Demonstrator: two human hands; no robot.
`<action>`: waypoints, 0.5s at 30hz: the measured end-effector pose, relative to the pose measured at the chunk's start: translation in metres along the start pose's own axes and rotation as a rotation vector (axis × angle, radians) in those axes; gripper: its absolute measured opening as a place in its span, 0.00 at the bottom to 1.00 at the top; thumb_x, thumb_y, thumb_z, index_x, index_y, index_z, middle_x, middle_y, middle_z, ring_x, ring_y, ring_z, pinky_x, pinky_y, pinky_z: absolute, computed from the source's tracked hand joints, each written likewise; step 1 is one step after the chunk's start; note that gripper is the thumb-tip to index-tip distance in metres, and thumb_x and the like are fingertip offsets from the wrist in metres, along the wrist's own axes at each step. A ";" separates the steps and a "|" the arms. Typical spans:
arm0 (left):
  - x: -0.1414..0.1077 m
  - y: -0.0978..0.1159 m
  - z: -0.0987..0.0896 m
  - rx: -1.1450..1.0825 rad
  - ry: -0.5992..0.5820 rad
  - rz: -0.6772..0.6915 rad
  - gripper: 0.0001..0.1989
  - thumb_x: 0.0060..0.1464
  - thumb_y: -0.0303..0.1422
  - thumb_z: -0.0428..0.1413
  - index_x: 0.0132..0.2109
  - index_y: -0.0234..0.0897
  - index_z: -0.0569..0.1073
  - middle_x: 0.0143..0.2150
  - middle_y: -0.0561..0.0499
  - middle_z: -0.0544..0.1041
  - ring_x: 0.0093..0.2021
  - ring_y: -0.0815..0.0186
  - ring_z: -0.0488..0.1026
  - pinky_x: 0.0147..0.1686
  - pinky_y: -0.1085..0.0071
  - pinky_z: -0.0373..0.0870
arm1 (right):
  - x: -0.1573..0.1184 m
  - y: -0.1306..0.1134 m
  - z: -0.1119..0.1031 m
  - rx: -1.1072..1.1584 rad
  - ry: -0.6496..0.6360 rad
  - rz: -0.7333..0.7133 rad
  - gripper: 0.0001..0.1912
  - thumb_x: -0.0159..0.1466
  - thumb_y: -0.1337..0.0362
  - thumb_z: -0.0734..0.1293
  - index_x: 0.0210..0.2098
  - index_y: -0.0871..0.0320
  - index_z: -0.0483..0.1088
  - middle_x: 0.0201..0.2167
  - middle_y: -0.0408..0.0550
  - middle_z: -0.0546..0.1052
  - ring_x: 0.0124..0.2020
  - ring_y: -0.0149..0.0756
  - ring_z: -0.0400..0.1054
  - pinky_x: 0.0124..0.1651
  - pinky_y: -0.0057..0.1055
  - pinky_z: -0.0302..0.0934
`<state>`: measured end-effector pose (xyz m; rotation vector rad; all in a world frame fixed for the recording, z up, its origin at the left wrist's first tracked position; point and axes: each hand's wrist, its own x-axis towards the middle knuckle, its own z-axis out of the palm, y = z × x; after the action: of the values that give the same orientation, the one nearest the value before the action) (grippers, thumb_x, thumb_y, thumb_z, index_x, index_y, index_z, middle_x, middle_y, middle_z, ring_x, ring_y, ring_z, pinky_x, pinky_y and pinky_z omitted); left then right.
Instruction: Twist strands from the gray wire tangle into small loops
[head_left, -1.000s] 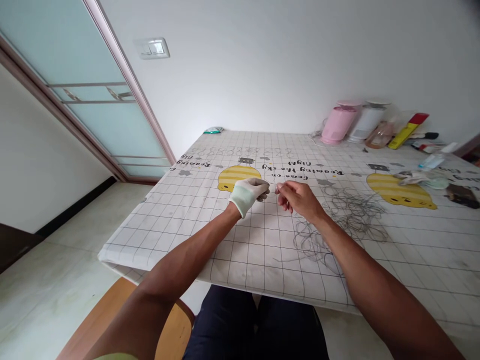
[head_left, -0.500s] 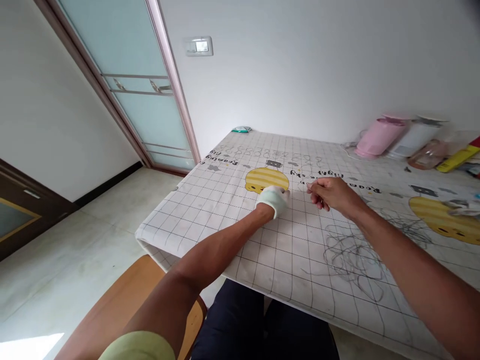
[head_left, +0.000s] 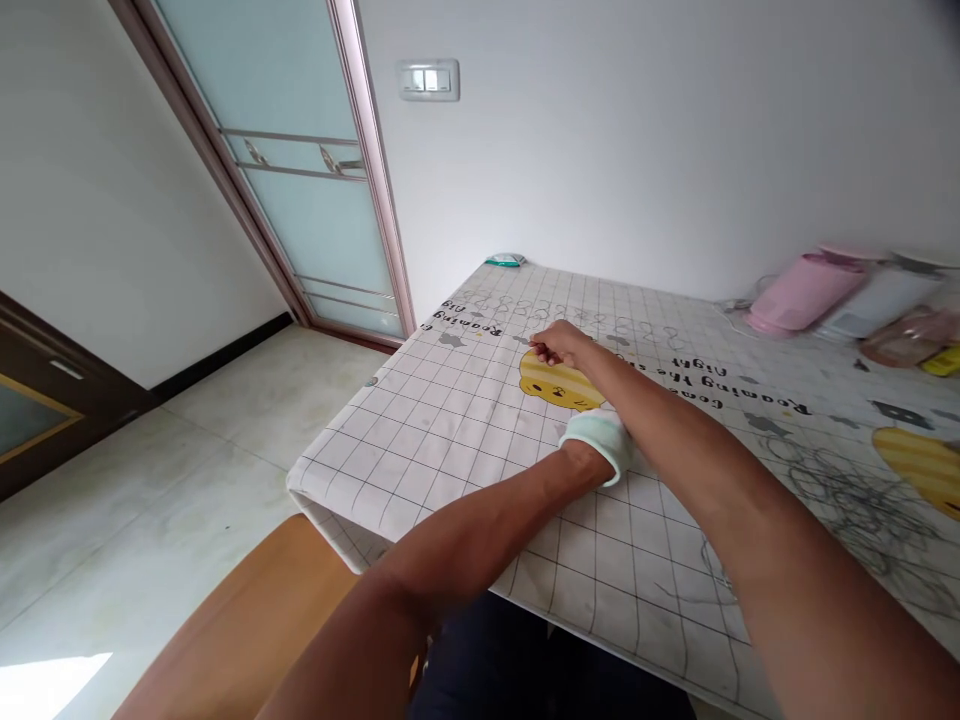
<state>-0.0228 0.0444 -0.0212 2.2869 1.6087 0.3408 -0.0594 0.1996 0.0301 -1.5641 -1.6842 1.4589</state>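
Right hand [head_left: 564,345] far out over the bench [head_left: 442,470], crossed above the left forearm, palm down. Fingers [head_left: 544,349] narrow, tips drawn into a pinch just above the printed yellow bee [head_left: 559,382]; anything between them too thin to make out at this size. Left hand [head_left: 600,440] in a white glove [head_left: 596,440], low on the grid cloth [head_left: 465,490], closer to the body and tucked under the right forearm [head_left: 667,430]. Its fingers hidden behind that forearm, so no telling whether curled or spread, or holding anything.

Nearest to the pinch: a row of small wire loops [head_left: 562,315], just beyond the right fingertips toward the far edge of the bench, long axis running across the bench, side to side. Right hand clearly the nearer of the two to that row, left hand further back. Loose wire tangle [head_left: 847,505] well off to the right of both hands, partly behind the right forearm, on the cloth beside a second yellow bee [head_left: 919,465]. Pink container [head_left: 806,295] and other bottles along the wall at the far right, well apart from the hands.
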 end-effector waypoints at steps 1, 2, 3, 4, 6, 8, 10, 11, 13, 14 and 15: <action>0.002 -0.001 0.001 0.000 -0.004 -0.001 0.21 0.69 0.37 0.53 0.64 0.36 0.76 0.63 0.37 0.78 0.60 0.50 0.78 0.60 0.57 0.75 | 0.009 0.000 0.002 -0.011 0.001 0.018 0.09 0.73 0.72 0.69 0.34 0.64 0.72 0.17 0.45 0.72 0.16 0.27 0.64 0.16 0.23 0.53; 0.003 -0.002 0.002 -0.002 -0.015 -0.010 0.21 0.69 0.36 0.53 0.64 0.36 0.77 0.63 0.37 0.78 0.60 0.50 0.78 0.59 0.57 0.75 | 0.017 -0.001 0.002 -0.022 0.002 0.035 0.08 0.73 0.72 0.69 0.35 0.64 0.72 0.17 0.44 0.72 0.16 0.27 0.64 0.16 0.23 0.53; 0.003 -0.002 0.002 -0.007 -0.034 -0.021 0.20 0.69 0.35 0.53 0.63 0.36 0.77 0.62 0.36 0.79 0.59 0.50 0.79 0.58 0.57 0.76 | 0.024 -0.001 0.002 -0.034 0.003 0.050 0.08 0.73 0.72 0.69 0.35 0.64 0.72 0.17 0.44 0.72 0.16 0.28 0.64 0.16 0.23 0.52; 0.003 -0.001 0.001 -0.010 -0.051 -0.027 0.20 0.69 0.34 0.53 0.63 0.36 0.77 0.61 0.36 0.79 0.59 0.50 0.79 0.58 0.57 0.76 | 0.030 -0.002 0.002 -0.045 0.003 0.063 0.08 0.73 0.71 0.69 0.36 0.64 0.72 0.17 0.44 0.72 0.16 0.28 0.64 0.16 0.22 0.52; 0.003 0.000 -0.001 -0.014 -0.069 -0.026 0.20 0.68 0.33 0.53 0.62 0.36 0.78 0.60 0.36 0.80 0.60 0.50 0.79 0.57 0.57 0.77 | 0.040 -0.005 0.002 -0.070 0.003 0.083 0.08 0.74 0.71 0.68 0.37 0.63 0.72 0.17 0.43 0.72 0.16 0.27 0.63 0.15 0.22 0.50; 0.002 0.002 -0.003 -0.018 -0.075 -0.010 0.20 0.69 0.32 0.52 0.62 0.35 0.78 0.61 0.37 0.80 0.60 0.50 0.78 0.57 0.56 0.77 | 0.048 -0.010 0.003 -0.099 0.003 0.101 0.09 0.74 0.70 0.68 0.36 0.63 0.71 0.17 0.43 0.72 0.15 0.26 0.62 0.15 0.22 0.48; 0.001 0.002 -0.005 -0.029 -0.081 0.000 0.20 0.69 0.32 0.51 0.62 0.35 0.78 0.62 0.38 0.79 0.60 0.49 0.78 0.59 0.55 0.77 | 0.054 -0.014 0.005 -0.132 0.003 0.116 0.10 0.74 0.70 0.69 0.35 0.63 0.71 0.17 0.43 0.72 0.15 0.25 0.61 0.15 0.22 0.46; 0.001 0.002 -0.006 -0.039 -0.084 -0.005 0.20 0.69 0.33 0.52 0.63 0.35 0.78 0.63 0.38 0.79 0.61 0.49 0.78 0.59 0.55 0.76 | 0.057 -0.016 0.006 -0.150 0.003 0.121 0.10 0.74 0.69 0.69 0.35 0.63 0.71 0.17 0.43 0.72 0.15 0.25 0.61 0.15 0.22 0.46; 0.001 0.001 -0.008 -0.065 -0.088 -0.028 0.21 0.68 0.33 0.53 0.65 0.37 0.77 0.64 0.37 0.78 0.63 0.48 0.76 0.61 0.55 0.75 | 0.062 -0.018 0.010 -0.188 0.004 0.128 0.10 0.74 0.67 0.71 0.35 0.63 0.72 0.17 0.43 0.73 0.14 0.25 0.61 0.15 0.22 0.46; 0.001 0.001 -0.009 -0.084 -0.097 -0.042 0.23 0.68 0.34 0.55 0.66 0.38 0.76 0.64 0.36 0.78 0.65 0.47 0.75 0.63 0.56 0.74 | 0.064 -0.018 0.011 -0.207 0.006 0.131 0.10 0.73 0.65 0.71 0.36 0.63 0.72 0.17 0.44 0.73 0.14 0.26 0.61 0.15 0.22 0.45; 0.002 0.000 -0.009 -0.099 -0.114 -0.058 0.24 0.67 0.34 0.56 0.68 0.39 0.75 0.65 0.35 0.77 0.66 0.47 0.74 0.64 0.56 0.72 | 0.065 -0.019 0.012 -0.226 0.008 0.133 0.10 0.73 0.64 0.72 0.36 0.63 0.72 0.18 0.44 0.73 0.14 0.26 0.61 0.15 0.22 0.45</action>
<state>-0.0255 0.0469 -0.0124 2.1418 1.5622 0.2651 -0.0967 0.2564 0.0200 -1.8300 -1.8235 1.3603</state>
